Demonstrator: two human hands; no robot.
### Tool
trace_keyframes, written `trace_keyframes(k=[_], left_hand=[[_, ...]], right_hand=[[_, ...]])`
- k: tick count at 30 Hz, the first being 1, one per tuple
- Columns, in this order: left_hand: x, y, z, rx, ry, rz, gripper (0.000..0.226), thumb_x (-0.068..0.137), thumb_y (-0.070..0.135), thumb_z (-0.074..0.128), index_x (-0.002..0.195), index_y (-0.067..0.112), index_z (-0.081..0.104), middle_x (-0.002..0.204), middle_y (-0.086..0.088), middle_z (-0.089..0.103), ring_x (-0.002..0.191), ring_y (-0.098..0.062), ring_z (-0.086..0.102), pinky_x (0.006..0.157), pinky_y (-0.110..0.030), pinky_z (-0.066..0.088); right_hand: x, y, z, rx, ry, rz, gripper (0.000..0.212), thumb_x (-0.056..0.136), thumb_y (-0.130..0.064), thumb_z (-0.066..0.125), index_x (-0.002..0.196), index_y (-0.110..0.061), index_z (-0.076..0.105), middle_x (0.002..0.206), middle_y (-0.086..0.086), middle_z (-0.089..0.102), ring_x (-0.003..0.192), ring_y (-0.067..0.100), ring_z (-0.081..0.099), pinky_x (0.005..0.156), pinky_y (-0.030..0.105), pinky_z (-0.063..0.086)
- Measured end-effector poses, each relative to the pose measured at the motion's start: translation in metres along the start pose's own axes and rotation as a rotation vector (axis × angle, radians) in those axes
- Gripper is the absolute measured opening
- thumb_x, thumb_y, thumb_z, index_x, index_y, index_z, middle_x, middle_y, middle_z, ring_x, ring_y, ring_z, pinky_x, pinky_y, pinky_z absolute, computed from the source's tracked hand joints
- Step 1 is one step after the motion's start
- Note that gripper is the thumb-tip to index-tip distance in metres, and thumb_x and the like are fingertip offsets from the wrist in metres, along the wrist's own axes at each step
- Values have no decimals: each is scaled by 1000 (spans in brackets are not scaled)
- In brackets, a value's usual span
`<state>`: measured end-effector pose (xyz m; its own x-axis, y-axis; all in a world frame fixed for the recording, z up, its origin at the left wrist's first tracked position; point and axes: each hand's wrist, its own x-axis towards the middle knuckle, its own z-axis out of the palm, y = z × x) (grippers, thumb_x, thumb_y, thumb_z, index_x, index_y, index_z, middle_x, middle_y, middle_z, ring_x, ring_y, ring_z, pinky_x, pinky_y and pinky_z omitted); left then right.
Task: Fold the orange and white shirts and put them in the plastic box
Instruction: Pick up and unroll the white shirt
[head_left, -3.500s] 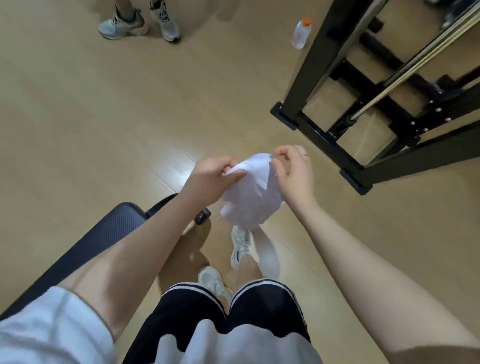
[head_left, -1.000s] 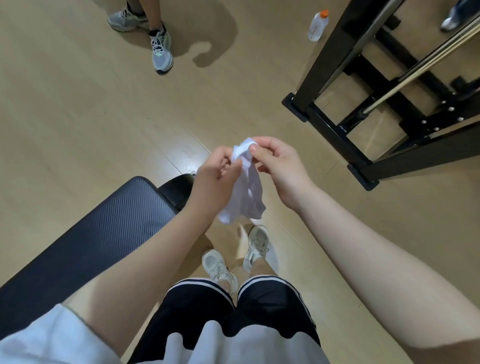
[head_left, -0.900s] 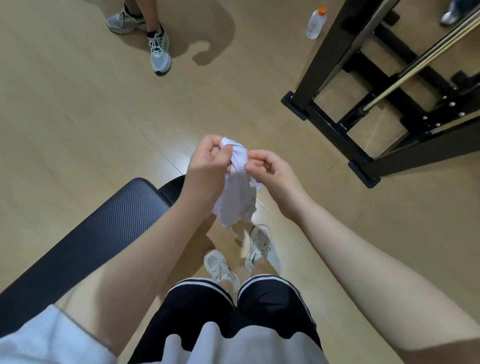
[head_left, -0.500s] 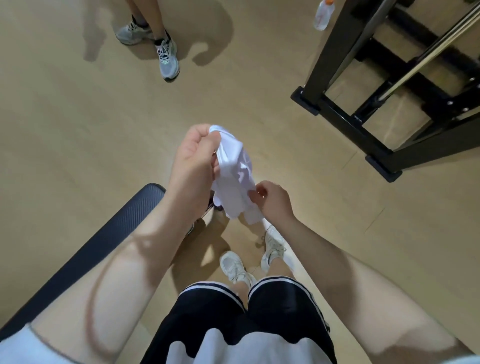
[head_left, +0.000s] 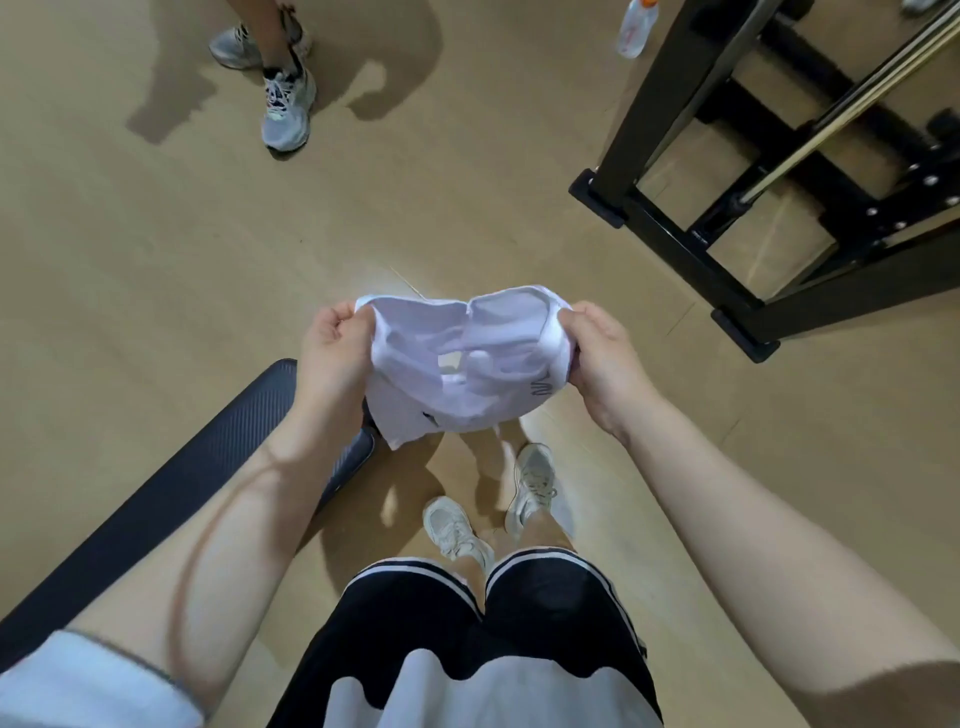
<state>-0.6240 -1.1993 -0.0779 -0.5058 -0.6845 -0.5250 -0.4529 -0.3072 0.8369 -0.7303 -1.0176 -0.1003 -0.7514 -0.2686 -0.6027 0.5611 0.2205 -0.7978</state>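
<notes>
At the bottom of the frame, black shorts (head_left: 467, 623) with white stripes and two pale sneakers (head_left: 488, 514) show below the arms. A dark ribbed bench pad (head_left: 171, 499) runs off the lower left, partly hidden by the left forearm. At centre, the white shirt (head_left: 462, 358) hangs bunched and crumpled between the hands; the left hand (head_left: 335, 353) grips its left edge, the right hand (head_left: 602, 358) its right. Small printing on the cloth is perhaps a logo. Farther off, a black metal frame (head_left: 727, 249) is cut off upper right.

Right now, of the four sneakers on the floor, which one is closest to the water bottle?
The grey sneaker with dark laces, worn by the other person at top left. Its partner lies farther left; the wearer's two pale sneakers are far below the bottle.
</notes>
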Motion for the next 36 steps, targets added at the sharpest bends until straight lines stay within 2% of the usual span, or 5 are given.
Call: trace_keyframes(k=[9, 16, 22, 26, 36], left_hand=[[-4, -10, 11, 53, -81, 10, 19, 93, 21, 46, 76, 23, 53, 62, 5, 44, 47, -3, 44, 41, -12, 36], [-1, -34, 15, 603, -79, 346, 25, 87, 10, 53, 111, 8, 55, 113, -12, 53, 106, -26, 50, 90, -34, 40], [-40, -47, 47, 636, -684, 382, 16, 84, 33, 62, 96, 24, 56, 92, 7, 59, 86, -11, 56, 71, -17, 41], [-37, -50, 56, 636, -624, 402, 19, 89, 19, 58, 75, 30, 50, 72, 7, 56, 71, -15, 53, 61, -18, 38], [-18, -10, 26, 387, -607, 248, 28, 90, 15, 56, 63, 22, 56, 49, 13, 51, 46, 0, 43, 45, -13, 34]], right_hand=[[1, -9, -5, -257, -90, -29, 11, 87, -28, 58, 81, -22, 51, 78, -3, 56, 69, 13, 52, 63, 31, 42], [-7, -12, -8, -295, -150, 68, 20, 87, -6, 52, 69, -14, 55, 69, 10, 53, 62, 20, 46, 52, 27, 31], [-12, -28, -6, 121, -228, 263, 17, 94, -3, 43, 84, -1, 57, 77, 14, 57, 57, 16, 61, 54, 25, 53], [-7, -33, -14, 234, -208, 288, 15, 94, -2, 43, 87, 0, 55, 82, 13, 58, 68, 17, 60, 60, 24, 54], [19, -20, -23, -561, 90, -90, 37, 85, -23, 56, 53, -14, 41, 57, 4, 34, 57, 18, 31, 53, 28, 24]])
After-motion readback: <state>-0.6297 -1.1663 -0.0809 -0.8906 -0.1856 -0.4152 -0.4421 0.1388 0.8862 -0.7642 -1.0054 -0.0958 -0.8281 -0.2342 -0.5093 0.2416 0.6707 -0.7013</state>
